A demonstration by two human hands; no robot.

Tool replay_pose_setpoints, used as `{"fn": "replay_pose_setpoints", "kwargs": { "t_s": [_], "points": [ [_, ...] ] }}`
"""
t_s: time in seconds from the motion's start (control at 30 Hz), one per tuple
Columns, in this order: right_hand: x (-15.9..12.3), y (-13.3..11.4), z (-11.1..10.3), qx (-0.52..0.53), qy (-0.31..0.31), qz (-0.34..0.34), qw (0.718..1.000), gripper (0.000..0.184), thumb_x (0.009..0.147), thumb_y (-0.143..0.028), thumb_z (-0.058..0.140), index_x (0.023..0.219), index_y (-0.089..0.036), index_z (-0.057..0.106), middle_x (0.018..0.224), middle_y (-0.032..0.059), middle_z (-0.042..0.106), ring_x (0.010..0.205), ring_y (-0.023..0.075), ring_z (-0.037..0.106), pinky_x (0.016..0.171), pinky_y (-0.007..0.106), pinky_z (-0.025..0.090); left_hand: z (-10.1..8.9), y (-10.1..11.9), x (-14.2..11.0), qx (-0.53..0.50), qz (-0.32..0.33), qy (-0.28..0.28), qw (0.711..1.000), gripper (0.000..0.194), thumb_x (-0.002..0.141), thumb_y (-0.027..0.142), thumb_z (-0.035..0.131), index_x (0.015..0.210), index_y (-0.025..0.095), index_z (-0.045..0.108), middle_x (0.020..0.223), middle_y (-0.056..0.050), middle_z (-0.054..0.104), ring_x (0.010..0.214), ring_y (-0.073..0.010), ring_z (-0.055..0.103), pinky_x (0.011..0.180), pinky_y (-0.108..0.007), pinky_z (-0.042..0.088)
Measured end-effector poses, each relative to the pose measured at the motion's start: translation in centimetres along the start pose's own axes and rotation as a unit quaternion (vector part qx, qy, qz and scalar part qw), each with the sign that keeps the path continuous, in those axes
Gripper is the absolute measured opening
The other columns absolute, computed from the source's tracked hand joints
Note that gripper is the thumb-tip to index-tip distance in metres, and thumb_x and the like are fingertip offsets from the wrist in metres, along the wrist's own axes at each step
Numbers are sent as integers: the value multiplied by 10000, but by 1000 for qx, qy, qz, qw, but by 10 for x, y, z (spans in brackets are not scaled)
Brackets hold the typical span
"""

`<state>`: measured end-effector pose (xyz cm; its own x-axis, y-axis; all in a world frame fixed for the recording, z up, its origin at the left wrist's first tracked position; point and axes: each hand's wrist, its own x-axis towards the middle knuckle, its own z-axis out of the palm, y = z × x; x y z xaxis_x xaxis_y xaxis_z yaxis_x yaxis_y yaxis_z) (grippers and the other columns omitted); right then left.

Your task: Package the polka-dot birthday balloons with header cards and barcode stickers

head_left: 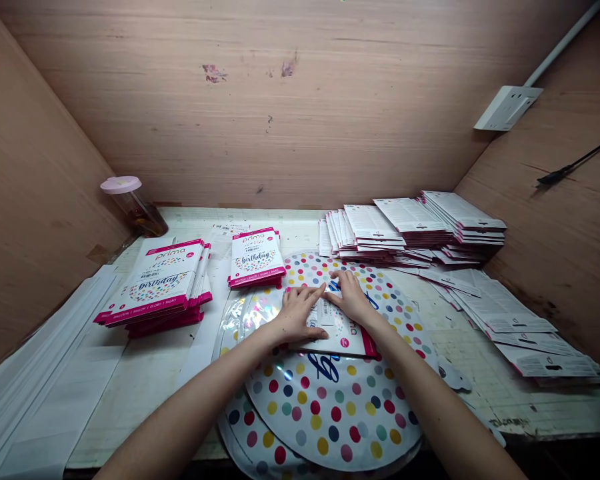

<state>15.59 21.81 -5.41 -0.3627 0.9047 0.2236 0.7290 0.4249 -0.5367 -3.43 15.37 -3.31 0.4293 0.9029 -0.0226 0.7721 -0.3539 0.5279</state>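
The left hand (pixel 297 315) and right hand (pixel 351 299) lie palm-down, fingertips almost meeting, on a pink-edged balloon pack (pixel 343 340). It rests on round polka-dot foil balloons (pixel 325 417) near the near edge of the tabletop (pixel 145 400). Neither grip is clamped: the fingers lie spread apart and flat, probably to keep the slippery foil and pack from sliding, though the hands hide exactly how these meet. A stack of "prima birthday" packs (pixel 155 283) sits toward the left edge, with a smaller stack (pixel 257 258) just beyond the balloons, both within easy reach. Packs lying face-down (pixel 415 227) are piled toward the far right corner, more (pixel 523 327) fan along the right edge, and a pink-lidded jar (pixel 133 200) stands clear in the far left corner.
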Motion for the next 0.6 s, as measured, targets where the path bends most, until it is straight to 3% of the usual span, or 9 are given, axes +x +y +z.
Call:
{"fn": "replay_pose_setpoints", "kwargs": {
  "t_s": [0.17,0.3,0.37,0.47,0.6],
  "points": [
    [-5,-4,0,-64,29,1,998,451,824,-451,632,1201,-231,519,1212,143,496,1158,343,442,968,538,352,0,1,1,-11,-27,-3,1000,1148,588,647,791,1520,279,230,1548,-131,306,1355,-389,277,1098,-567,218],
    [-57,-15,-9,-121,32,-33,992,594,755,-510,680,1265,-257,513,1389,149,432,1299,377,354,1071,606,240,0,-4,0,-12,-25,-7,1000,1123,576,695,768,1499,269,291,1564,-120,292,1366,-402,249,1108,-574,197],
    [-93,-17,-8,-164,53,-41,984,585,772,-508,653,1291,-278,516,1421,143,421,1303,382,369,1055,611,288,-4,-5,3,-5,-10,-21,1000,1086,577,716,750,1475,263,341,1558,-125,307,1347,-417,267,1095,-584,210],
    [-137,-12,3,-199,86,-61,974,636,779,-531,629,1374,-374,470,1446,114,423,1262,409,423,931,616,424,-16,1,15,3,-3,-46,999,856,634,725,695,1327,251,529,1444,-140,453,1285,-434,348,1057,-606,240],
    [-149,1,17,-205,163,-76,962,481,899,-456,490,1378,-418,468,1424,105,452,1150,374,537,832,556,503,-39,17,38,-11,-57,-54,997,529,603,581,795,951,196,692,1083,-130,660,1144,-411,520,987,-544,373]
  ]
}}
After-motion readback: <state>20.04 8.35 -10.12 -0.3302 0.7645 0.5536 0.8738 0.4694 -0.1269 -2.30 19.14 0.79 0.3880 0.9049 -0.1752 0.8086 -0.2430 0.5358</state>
